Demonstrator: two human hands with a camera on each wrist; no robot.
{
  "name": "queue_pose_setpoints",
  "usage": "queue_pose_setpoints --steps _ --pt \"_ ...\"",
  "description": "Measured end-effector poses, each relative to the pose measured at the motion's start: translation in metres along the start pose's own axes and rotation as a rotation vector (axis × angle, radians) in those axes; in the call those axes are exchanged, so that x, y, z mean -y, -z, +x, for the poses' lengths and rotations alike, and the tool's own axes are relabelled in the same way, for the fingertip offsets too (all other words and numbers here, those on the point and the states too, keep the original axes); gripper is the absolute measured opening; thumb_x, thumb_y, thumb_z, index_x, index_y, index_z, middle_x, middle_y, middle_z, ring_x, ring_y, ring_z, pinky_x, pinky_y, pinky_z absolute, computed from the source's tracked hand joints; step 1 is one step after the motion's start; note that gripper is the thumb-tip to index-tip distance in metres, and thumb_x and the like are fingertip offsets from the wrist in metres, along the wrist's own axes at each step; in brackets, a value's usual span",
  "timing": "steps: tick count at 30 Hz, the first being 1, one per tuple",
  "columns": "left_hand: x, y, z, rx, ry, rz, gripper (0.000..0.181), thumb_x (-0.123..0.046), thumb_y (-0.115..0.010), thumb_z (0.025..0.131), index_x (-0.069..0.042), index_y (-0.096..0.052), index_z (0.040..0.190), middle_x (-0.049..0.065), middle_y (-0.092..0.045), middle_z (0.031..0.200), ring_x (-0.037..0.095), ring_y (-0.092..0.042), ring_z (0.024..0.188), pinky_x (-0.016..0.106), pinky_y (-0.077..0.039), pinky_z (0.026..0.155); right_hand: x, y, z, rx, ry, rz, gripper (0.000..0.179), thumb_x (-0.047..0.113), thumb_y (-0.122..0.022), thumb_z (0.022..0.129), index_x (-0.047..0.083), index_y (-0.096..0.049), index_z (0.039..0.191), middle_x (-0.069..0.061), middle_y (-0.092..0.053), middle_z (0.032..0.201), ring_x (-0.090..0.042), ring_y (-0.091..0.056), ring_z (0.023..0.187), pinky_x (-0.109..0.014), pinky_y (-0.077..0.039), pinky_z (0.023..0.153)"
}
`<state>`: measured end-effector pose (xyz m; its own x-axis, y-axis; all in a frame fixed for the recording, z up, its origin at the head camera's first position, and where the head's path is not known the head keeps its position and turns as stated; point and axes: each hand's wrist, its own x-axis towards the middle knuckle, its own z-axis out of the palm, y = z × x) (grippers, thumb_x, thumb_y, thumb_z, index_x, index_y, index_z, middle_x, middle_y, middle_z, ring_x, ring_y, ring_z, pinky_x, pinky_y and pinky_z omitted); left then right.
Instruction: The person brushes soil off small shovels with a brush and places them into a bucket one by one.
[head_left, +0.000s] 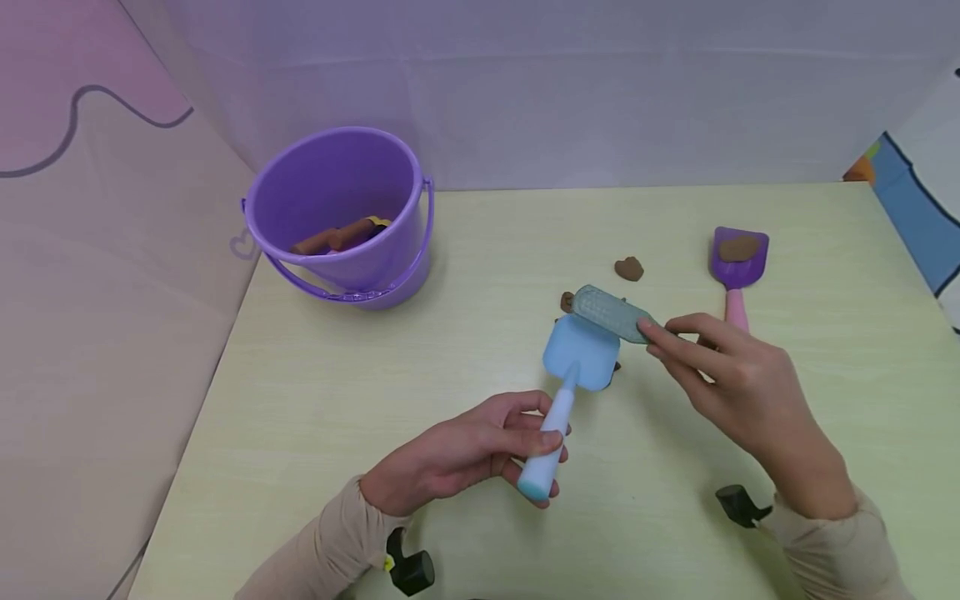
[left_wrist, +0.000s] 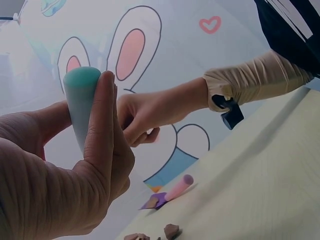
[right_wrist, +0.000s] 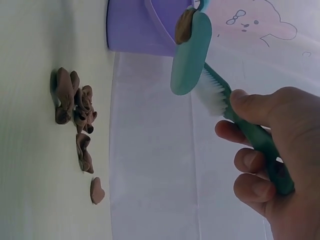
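Note:
My left hand (head_left: 487, 450) grips the pale handle of a light blue toy shovel (head_left: 577, 354); its teal handle end fills the front of the left wrist view. The blade is raised off the table, and a brown lump (right_wrist: 184, 27) sits against it in the right wrist view. With thumb and fingers, my right hand (head_left: 738, 387) holds a green brush (right_wrist: 260, 137), whose white bristles (right_wrist: 212, 95) are beside the blade. Several brown clay-like pieces (right_wrist: 82, 110) lie on the table, mostly hidden behind the shovel and brush in the head view.
A purple bucket (head_left: 397, 267) with brown and yellow items inside stands at the back left. A purple shovel (head_left: 738, 272) with a pink handle lies at the right, bearing a brown lump (head_left: 739, 248). One brown piece (head_left: 629, 268) lies apart on the pale table (head_left: 337, 375).

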<state>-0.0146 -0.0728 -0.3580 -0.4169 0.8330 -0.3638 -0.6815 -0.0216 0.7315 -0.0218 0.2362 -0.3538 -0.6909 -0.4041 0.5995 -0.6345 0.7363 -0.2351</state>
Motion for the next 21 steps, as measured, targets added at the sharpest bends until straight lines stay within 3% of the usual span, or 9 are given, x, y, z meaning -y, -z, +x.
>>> queue_pose_setpoints --steps 6,11,15,21 --pt "-0.0006 0.0003 0.0002 -0.007 0.001 0.009 0.017 -0.014 -0.063 0.101 -0.008 -0.054 0.114 0.003 -0.065 0.100 0.019 -0.074 0.081 0.035 -0.065 0.077 0.0023 -0.0005 -0.0008 -0.013 -0.013 0.242 0.046 0.046 -0.056 0.106 0.008 -0.081 0.113 -0.002 -0.073 0.096 0.005 -0.047 0.072 -0.009 -0.037 0.057" --pt "-0.0011 0.0012 0.0006 -0.008 0.000 0.010 0.017 -0.014 -0.062 0.101 -0.008 -0.053 0.114 0.003 -0.066 0.100 0.019 -0.074 0.081 0.034 -0.065 0.076 0.0028 -0.0018 -0.0021 0.027 0.009 0.396 0.042 0.041 -0.059 0.105 0.006 -0.080 0.115 -0.002 -0.073 0.098 0.008 -0.049 0.078 -0.007 -0.039 0.060" --pt "-0.0012 0.0020 0.0008 -0.005 0.001 0.013 0.017 -0.013 -0.062 0.101 -0.008 -0.053 0.114 0.003 -0.066 0.100 0.018 -0.074 0.081 0.035 -0.065 0.077 0.0042 -0.0023 -0.0031 0.085 0.022 0.429 0.043 0.041 -0.057 0.105 0.007 -0.078 0.120 0.001 -0.072 0.101 0.008 -0.050 0.079 -0.007 -0.040 0.061" --pt "-0.0007 0.0027 0.0004 -0.002 -0.007 0.022 0.018 -0.013 -0.063 0.101 -0.008 -0.053 0.114 0.003 -0.066 0.100 0.019 -0.074 0.081 0.036 -0.065 0.077 0.0051 -0.0032 -0.0025 0.114 0.046 0.373 0.044 0.043 -0.054 0.107 0.010 -0.078 0.121 0.003 -0.071 0.102 0.009 -0.049 0.077 -0.007 -0.041 0.060"
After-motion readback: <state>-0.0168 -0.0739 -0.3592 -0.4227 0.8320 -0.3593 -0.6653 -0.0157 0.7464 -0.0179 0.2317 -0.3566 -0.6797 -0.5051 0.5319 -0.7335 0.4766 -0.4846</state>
